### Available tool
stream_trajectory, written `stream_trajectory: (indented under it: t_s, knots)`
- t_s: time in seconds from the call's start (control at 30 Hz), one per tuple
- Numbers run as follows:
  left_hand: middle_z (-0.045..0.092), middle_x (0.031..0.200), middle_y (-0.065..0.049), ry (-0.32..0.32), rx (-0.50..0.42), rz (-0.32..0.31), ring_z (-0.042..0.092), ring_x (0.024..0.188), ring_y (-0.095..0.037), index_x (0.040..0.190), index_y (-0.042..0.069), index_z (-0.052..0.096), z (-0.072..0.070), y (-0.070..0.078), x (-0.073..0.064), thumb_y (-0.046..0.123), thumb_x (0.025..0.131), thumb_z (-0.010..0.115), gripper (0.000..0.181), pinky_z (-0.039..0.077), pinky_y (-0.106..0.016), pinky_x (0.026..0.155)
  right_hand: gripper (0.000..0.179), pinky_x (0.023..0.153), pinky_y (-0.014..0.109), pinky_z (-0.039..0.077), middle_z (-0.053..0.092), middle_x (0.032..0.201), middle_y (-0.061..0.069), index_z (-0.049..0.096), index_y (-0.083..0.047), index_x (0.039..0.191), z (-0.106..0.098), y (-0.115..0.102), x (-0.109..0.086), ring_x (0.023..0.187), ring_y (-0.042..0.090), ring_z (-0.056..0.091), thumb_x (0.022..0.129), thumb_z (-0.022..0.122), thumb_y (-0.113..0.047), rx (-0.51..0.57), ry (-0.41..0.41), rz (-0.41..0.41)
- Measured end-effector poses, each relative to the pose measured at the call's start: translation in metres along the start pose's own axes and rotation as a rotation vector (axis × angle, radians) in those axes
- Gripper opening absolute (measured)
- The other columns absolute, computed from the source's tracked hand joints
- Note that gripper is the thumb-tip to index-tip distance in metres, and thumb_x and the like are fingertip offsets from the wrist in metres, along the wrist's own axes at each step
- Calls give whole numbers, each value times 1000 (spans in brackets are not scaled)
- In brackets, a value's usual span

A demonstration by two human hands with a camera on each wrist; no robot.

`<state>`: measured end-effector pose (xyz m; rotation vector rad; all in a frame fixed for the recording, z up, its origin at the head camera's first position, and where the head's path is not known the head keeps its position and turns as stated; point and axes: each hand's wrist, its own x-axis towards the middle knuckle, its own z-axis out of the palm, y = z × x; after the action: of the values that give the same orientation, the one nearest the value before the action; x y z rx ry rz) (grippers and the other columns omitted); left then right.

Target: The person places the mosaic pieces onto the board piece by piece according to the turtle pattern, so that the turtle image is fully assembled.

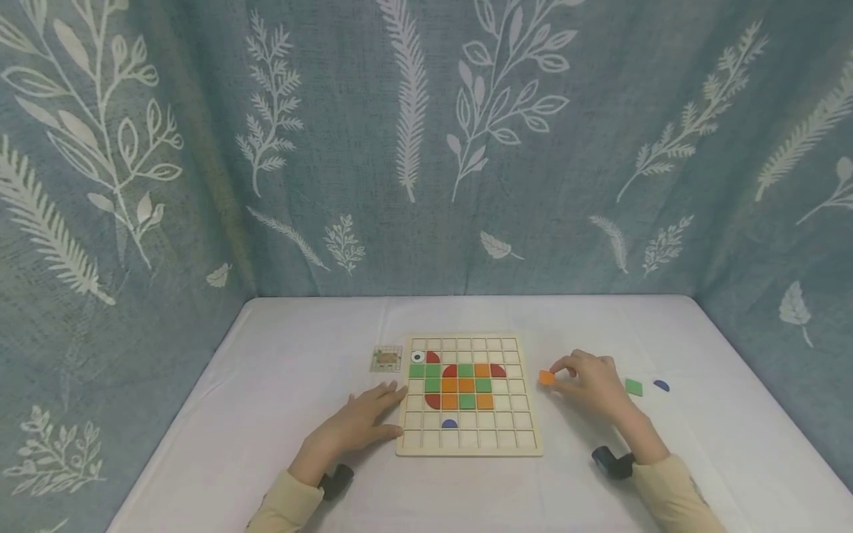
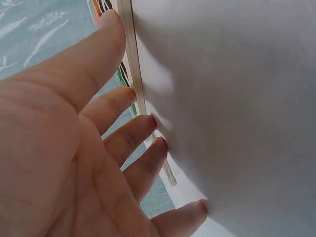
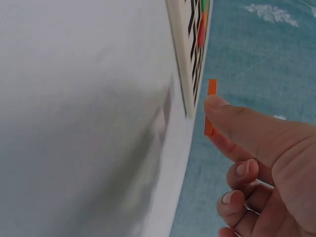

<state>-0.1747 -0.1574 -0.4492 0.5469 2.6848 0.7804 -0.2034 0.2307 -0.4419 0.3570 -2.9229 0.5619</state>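
Observation:
A square wooden grid board (image 1: 469, 440) lies on the white table, with red, green and orange tiles filling cells in its middle and upper left. A round eye tile (image 1: 417, 357) sits near its top left corner, and a blue half-circle tile (image 1: 449, 424) lies lower down. Along the board's left edge rests my left hand (image 1: 363, 420), fingers spread; the left wrist view shows its thumb (image 2: 111, 29) touching the rim. Right of the board, my right hand (image 1: 593, 381) pinches an orange square tile (image 3: 209, 123) between thumb and forefinger, raised above the table.
A small picture card (image 1: 386, 358) lies by the board's upper left. Beyond my right hand are a green tile (image 1: 634, 387) and a blue half-circle piece (image 1: 662, 386). A leaf-patterned teal curtain (image 1: 426, 244) hangs behind the table and at both sides.

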Motion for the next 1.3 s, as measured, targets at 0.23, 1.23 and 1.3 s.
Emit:
stream_trajectory:
  t_s: [0.23, 1.23, 1.3]
  knots:
    - [33, 148, -15, -1, -5, 4, 25, 138, -37, 141, 12, 41, 0, -1, -1, 37, 83, 66, 67, 10, -68, 107, 21, 68, 32, 27, 49, 67, -8, 71, -13, 90, 7, -16, 7, 64, 10, 40, 75, 77, -27, 25, -7, -64]
    - [34, 147, -17, 6, 5, 11, 26, 137, -37, 140, 12, 41, 1, -2, -1, 37, 82, 66, 67, 12, -69, 106, 21, 67, 31, 29, 56, 72, -7, 71, -14, 89, 30, -53, 24, 66, 8, 43, 72, 79, -24, 18, -95, -163]
    - [34, 147, -16, 8, 8, 14, 26, 137, -37, 140, 12, 41, 1, -2, -1, 37, 83, 66, 67, 12, -69, 106, 22, 66, 31, 28, 54, 70, -7, 71, -14, 90, 30, -53, 24, 65, 8, 41, 72, 79, -25, 16, -96, -171]
